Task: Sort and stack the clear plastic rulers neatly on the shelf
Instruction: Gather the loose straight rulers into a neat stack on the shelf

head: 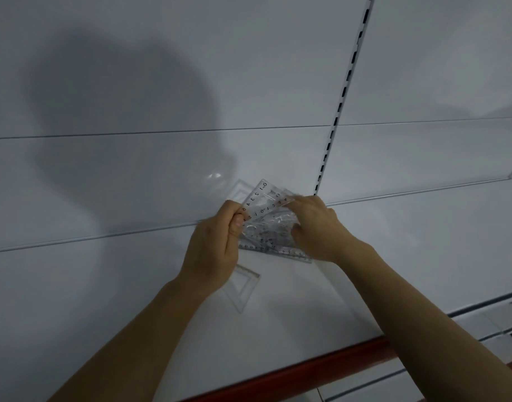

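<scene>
From the head view, the only one supplied, I noted both hands raised over the white shelf (133, 285) toward its far side, holding a bundle of clear plastic rulers (266, 219) between them. The left hand (217, 242) had its fingers curled round the bundle's left edge, thumb pressed against the near face. The right hand (315, 224) pinched the right side, its fingertips blurred, so I could not tell exactly how they lay. One graduated straight edge stood clear at the far top of the bundle; another lay along its near bottom edge, and whether that edge touched the shelf I could not tell. A single clear set square (243, 288) lay flat on the shelf just near of the left hand, apart from the bundle. I judged the step in hand to be squaring up the gathered pieces, since they sat fanned at differing angles. The next move would call for aligning their edges before setting them down, and for collecting the loose set square. Clear plastic on a glossy white surface is hard to see, a point of risk for missed pieces. The shelf carried a red front strip (307, 372) at its near edge. Behind it stood a white back panel (162, 68) bearing a large shadow, with a slotted upright (344, 94) to the right.
</scene>
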{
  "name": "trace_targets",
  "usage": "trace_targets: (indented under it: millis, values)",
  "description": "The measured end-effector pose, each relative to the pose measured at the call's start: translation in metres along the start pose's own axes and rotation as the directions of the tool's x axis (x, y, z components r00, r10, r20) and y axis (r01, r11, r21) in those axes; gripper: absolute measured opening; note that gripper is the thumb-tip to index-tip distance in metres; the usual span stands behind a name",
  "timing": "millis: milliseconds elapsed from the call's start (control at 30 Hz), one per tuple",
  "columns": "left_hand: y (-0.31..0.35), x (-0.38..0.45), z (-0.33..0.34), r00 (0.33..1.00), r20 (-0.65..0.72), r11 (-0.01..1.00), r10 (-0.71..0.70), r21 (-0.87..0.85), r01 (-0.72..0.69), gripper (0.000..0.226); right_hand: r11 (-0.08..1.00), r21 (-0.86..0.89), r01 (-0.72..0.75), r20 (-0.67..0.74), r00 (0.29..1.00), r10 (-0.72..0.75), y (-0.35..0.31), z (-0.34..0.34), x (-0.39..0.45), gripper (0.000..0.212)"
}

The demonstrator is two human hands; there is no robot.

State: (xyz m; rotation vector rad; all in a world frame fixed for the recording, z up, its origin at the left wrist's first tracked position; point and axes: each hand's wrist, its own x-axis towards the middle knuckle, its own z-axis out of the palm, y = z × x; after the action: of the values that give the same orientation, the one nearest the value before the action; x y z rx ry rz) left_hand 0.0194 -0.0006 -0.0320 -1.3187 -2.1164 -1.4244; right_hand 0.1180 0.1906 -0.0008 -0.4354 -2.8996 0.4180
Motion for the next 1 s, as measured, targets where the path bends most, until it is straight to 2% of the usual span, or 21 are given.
trace_targets:
  millis: [33, 67, 167, 267, 333, 400, 567, 667, 733, 800, 867, 933, 1000]
  values:
    - [0.001, 0.0, 0.001, 1.0, 0.011, 1.0, 0.014, -0.002, -0.014, 0.019, 0.997, -0.075, 0.0, 0.062, 0.998, 0.005, 0.002, 0.003, 0.001, 0.05]
    - [0.001, -0.001, 0.001, 0.999, 0.024, 1.0, 0.027, -0.003, -0.027, 0.019, 0.993, -0.118, 0.007, 0.061, 0.998, 0.001, 0.006, 0.007, 0.003, 0.043]
    - [0.002, -0.001, 0.003, 0.997, 0.055, 0.999, 0.045, 0.004, -0.045, 0.02, 0.988, -0.147, 0.048, -0.133, 0.989, -0.068, 0.017, 0.018, 0.006, 0.026]
    - [0.003, -0.002, 0.003, 0.997, 0.048, 0.998, 0.055, 0.012, -0.056, 0.022, 0.984, -0.117, 0.131, -0.325, 0.932, -0.163, 0.025, 0.021, 0.007, 0.011]
    - [0.005, -0.002, 0.002, 0.998, 0.023, 0.998, 0.053, 0.02, -0.054, 0.025, 0.983, -0.083, 0.161, -0.434, 0.882, -0.181, 0.025, 0.018, 0.004, 0.01]
    - [0.008, -0.003, 0.001, 0.999, 0.003, 0.999, 0.035, 0.021, -0.035, 0.023, 0.99, 0.004, 0.139, -0.473, 0.873, -0.121, 0.023, 0.01, -0.003, 0.015]
    - [0.016, -0.004, 0.005, 0.996, 0.065, 0.997, 0.053, 0.058, -0.057, 0.017, 0.97, 0.24, -0.047, -0.367, 0.92, 0.136, 0.051, -0.011, -0.038, 0.016]
    - [0.018, 0.001, 0.013, 0.978, 0.189, 0.986, 0.087, 0.126, -0.112, 0.025, 0.849, 0.501, -0.166, -0.198, 0.933, 0.299, 0.086, -0.028, -0.068, 0.027]
    - [0.027, 0.006, 0.02, 0.948, 0.282, 0.969, 0.145, 0.153, -0.194, 0.038, 0.781, 0.59, -0.204, -0.121, 0.934, 0.335, 0.113, -0.039, -0.091, 0.04]
    - [0.049, 0.012, 0.035, 0.897, 0.383, 0.936, 0.219, 0.177, -0.304, 0.046, 0.693, 0.697, -0.186, -0.103, 0.93, 0.353, 0.139, -0.051, -0.114, 0.049]
    - [0.08, 0.02, 0.062, 0.852, 0.445, 0.894, 0.275, 0.208, -0.397, 0.051, 0.568, 0.806, -0.169, -0.096, 0.908, 0.408, 0.167, -0.065, -0.137, 0.041]
    - [0.113, 0.027, 0.101, 0.836, 0.439, 0.874, 0.328, 0.195, -0.445, 0.05, 0.463, 0.873, -0.155, -0.1, 0.871, 0.481, 0.196, -0.08, -0.16, 0.026]
    - [0.144, 0.033, 0.144, 0.822, 0.426, 0.87, 0.377, 0.143, -0.472, 0.049, 0.438, 0.886, -0.151, -0.117, 0.842, 0.526, 0.228, -0.095, -0.184, 0.016]
